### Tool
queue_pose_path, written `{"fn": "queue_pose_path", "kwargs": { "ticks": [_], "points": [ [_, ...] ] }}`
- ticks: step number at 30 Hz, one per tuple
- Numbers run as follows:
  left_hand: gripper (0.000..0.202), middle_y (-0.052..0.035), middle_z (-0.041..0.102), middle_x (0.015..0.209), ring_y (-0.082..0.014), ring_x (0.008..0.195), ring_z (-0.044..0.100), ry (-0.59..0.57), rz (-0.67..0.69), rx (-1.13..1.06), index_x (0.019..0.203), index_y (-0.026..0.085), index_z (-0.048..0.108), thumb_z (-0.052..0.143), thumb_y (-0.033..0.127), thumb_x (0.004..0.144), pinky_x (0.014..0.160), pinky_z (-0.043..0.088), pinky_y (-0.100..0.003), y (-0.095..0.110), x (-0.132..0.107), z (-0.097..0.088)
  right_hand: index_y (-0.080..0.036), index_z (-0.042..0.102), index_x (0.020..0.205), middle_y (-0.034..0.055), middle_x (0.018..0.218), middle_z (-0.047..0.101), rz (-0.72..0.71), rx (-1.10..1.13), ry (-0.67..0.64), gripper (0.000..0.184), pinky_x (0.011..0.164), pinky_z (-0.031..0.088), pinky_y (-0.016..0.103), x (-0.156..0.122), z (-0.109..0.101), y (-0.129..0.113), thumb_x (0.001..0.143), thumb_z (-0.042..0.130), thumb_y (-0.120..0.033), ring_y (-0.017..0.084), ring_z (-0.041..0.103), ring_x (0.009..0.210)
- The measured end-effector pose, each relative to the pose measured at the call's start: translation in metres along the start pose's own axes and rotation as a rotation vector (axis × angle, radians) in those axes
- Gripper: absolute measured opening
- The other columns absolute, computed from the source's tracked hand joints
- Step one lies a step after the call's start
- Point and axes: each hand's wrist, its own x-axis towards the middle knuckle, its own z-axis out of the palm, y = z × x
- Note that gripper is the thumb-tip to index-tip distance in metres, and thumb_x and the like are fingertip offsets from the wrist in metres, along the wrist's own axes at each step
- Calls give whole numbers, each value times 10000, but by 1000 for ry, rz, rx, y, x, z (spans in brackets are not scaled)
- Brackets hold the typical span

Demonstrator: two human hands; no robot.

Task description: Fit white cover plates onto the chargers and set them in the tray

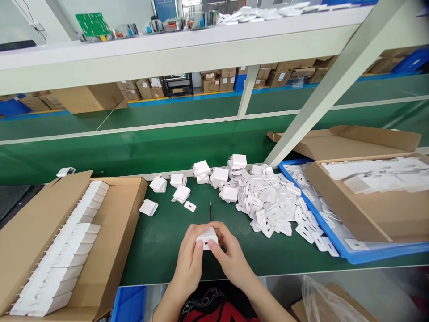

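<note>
Between my two hands, near the bench's front edge, is a white charger [208, 235] with a small slot facing me. My left hand [188, 255] grips its left side, and my right hand [231, 255] closes on the right, the thumb against the slotted face. Just beyond them lies a dark pointed tool [211, 211], its lower part hidden behind my hands. One loose white cover plate [190, 206] with a slot rests to the left of it. Several more white chargers [181, 194] stand farther back, beside a large heap of white cover plates [268, 197].
An open cardboard box [117, 237] with rows of white chargers stands at left. To the right, a blue tray [360, 257] holds cover plates and another cardboard box [395, 217]. A slanted white post [321, 98] rises behind the heap; a shelf [187, 51] crosses overhead.
</note>
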Motion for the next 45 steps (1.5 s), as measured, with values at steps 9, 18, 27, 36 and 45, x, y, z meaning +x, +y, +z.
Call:
{"fn": "queue_pose_path", "kwargs": {
  "ticks": [9, 18, 27, 36, 45],
  "points": [
    [501, -93, 639, 1114, -239, 1002, 609, 105, -83, -111, 1204, 218, 698, 298, 508, 1118, 880, 481, -356, -8, 1, 6, -217, 621, 1156, 1, 832, 588, -28, 8, 45, 400, 681, 425, 289, 2, 4, 9, 1079, 452, -570, 164, 525, 734],
    [464, -96, 629, 1191, -253, 1095, 592, 70, -100, -100, 1264, 247, 687, 320, 492, 1120, 940, 477, -372, -7, 2, 9, -216, 624, 1145, 17, 860, 616, -5, 39, 68, 415, 674, 445, 287, 4, 0, 9, 1087, 424, -576, 168, 550, 742],
    [381, -69, 583, 1024, -224, 955, 568, 72, -10, -34, 1194, 245, 720, 385, 410, 1119, 857, 477, -348, -23, 3, 12, -211, 623, 1110, 18, 855, 636, -48, 58, 78, 367, 658, 445, 282, 9, 4, 27, 1043, 527, -559, 167, 555, 723],
    [474, -99, 585, 1043, -248, 990, 568, 35, 1, -28, 1224, 222, 741, 337, 448, 1120, 863, 489, -390, -29, 1, 4, -211, 600, 1197, 18, 881, 630, -84, -16, 0, 338, 692, 456, 293, 12, -3, 47, 1028, 557, -500, 180, 570, 767],
    [659, -118, 637, 1182, -282, 1083, 648, 89, -314, -673, 1543, 270, 475, 266, 678, 1070, 988, 498, -475, -20, -1, -4, -279, 625, 1279, 50, 1136, 643, -120, -180, -253, 397, 752, 454, 307, 25, -14, 26, 956, 694, -499, 213, 578, 911]
  ]
}}
